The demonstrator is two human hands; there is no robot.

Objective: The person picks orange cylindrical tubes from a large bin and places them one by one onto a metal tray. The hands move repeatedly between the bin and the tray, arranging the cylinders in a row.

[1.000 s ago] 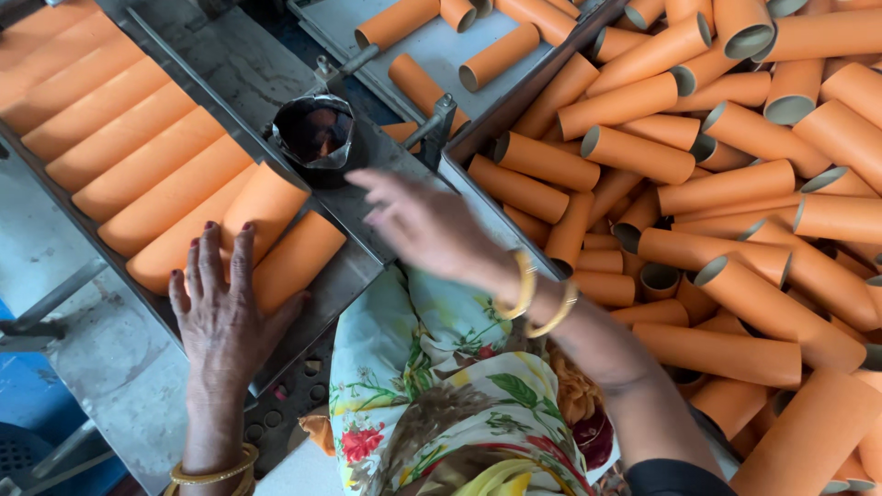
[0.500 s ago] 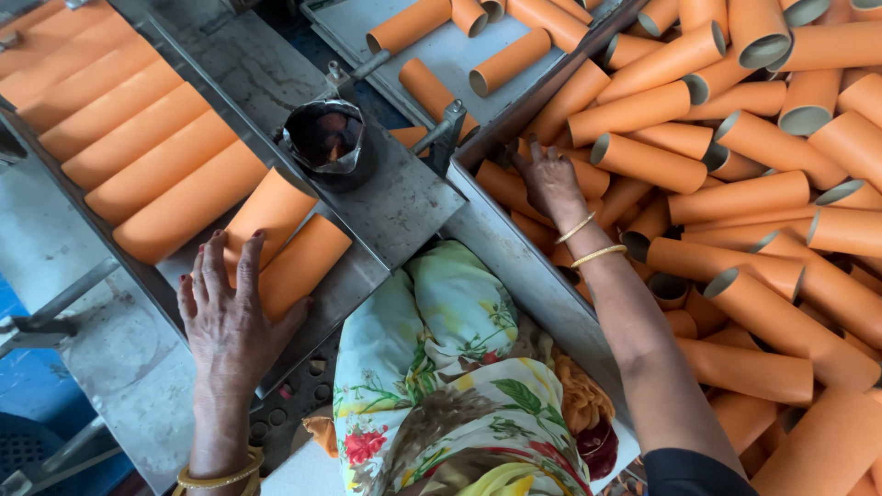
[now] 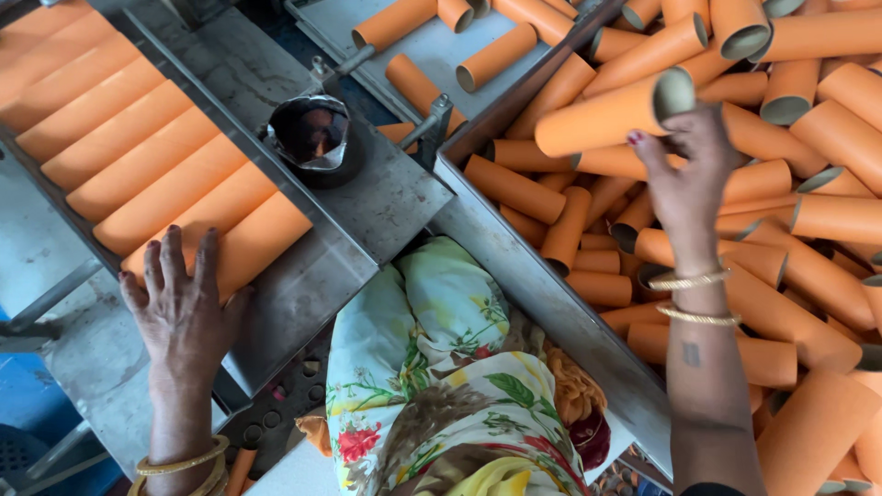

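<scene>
Orange tube newly lifted at 1 o'clock, right hand clenched around it; left hand flat, released, on the row of tubes.

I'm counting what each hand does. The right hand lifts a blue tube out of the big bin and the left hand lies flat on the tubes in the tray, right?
Not quite. The tube in the right hand is orange, not blue, as the head view shows. The rest holds: it is lifted over the big bin, and the left hand lies flat on the tubes in the tray.
</scene>
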